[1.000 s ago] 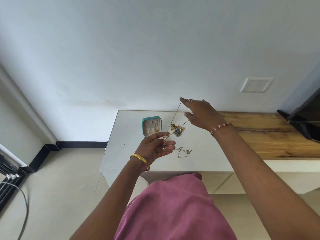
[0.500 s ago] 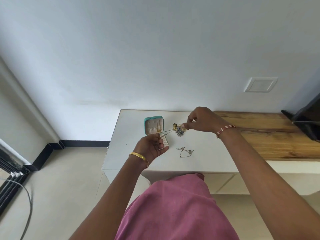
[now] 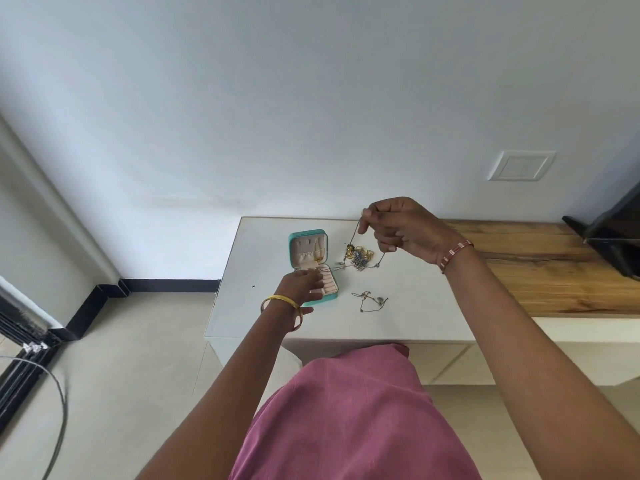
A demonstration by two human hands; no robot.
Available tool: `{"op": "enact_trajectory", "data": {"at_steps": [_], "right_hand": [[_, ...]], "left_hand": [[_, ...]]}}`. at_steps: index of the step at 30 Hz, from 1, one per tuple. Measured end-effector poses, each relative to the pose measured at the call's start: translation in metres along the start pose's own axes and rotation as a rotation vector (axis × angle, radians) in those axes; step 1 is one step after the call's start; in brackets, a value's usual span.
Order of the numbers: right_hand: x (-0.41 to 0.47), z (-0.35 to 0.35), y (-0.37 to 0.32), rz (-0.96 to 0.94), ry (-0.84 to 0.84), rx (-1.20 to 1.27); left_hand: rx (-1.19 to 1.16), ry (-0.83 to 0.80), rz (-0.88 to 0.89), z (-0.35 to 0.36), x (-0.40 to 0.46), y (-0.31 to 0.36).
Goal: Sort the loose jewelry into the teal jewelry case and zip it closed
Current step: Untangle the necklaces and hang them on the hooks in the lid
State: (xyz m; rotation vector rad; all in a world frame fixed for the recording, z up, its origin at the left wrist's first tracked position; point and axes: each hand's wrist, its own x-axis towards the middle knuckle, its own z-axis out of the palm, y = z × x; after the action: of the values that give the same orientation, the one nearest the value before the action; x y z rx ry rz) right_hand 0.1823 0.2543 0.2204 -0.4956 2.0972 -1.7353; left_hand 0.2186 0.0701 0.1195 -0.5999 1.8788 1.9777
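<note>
The teal jewelry case [image 3: 307, 237] stands open on the white table [image 3: 242, 306], lid upright, with a pink ring-roll tray in its base. My left hand [image 3: 299, 284] lies over that tray with fingers stretched and the thumb spread at the case's front edge. My right hand [image 3: 405, 226] is raised above the table and pinches a thin necklace chain [image 3: 354, 233]. The chain hangs down into a tangled pile of gold and silver jewelry [image 3: 360, 256], and one strand trails left toward the case. A second loose chain [image 3: 370, 301] lies nearer to me.
The table joins a wooden top [image 3: 519, 265] on the right, where a black screen stand [image 3: 609, 244] sits. A wall lies just behind. Cables [image 3: 52, 393] run over the floor at the left.
My left hand dropped from mid-air onto the case's base tray. My right hand, lowered to the pile half a second ago, has risen again with the chain.
</note>
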Motion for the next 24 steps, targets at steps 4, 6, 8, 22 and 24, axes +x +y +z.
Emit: {"op": "enact_trajectory", "data": {"at_steps": [4, 6, 8, 22, 24], "right_hand": [[0.003, 0.009, -0.004, 0.024, -0.080, -0.108], [0.005, 0.014, -0.006, 0.042, -0.094, -0.149], [0.006, 0.017, -0.007, 0.051, -0.086, -0.196], [-0.001, -0.024, 0.039, 0.152, 0.252, 0.392], [-0.003, -0.028, 0.049, 0.152, 0.302, 0.575]], "left_hand": [[0.186, 0.016, 0.172, 0.010, -0.002, 0.006], [0.148, -0.020, 0.295, 0.017, -0.007, 0.012], [0.106, -0.106, 0.375, 0.021, -0.012, 0.015], [-0.705, -0.276, 0.128, -0.006, -0.008, 0.012], [-0.796, -0.249, 0.118, -0.012, -0.005, 0.011]]}}
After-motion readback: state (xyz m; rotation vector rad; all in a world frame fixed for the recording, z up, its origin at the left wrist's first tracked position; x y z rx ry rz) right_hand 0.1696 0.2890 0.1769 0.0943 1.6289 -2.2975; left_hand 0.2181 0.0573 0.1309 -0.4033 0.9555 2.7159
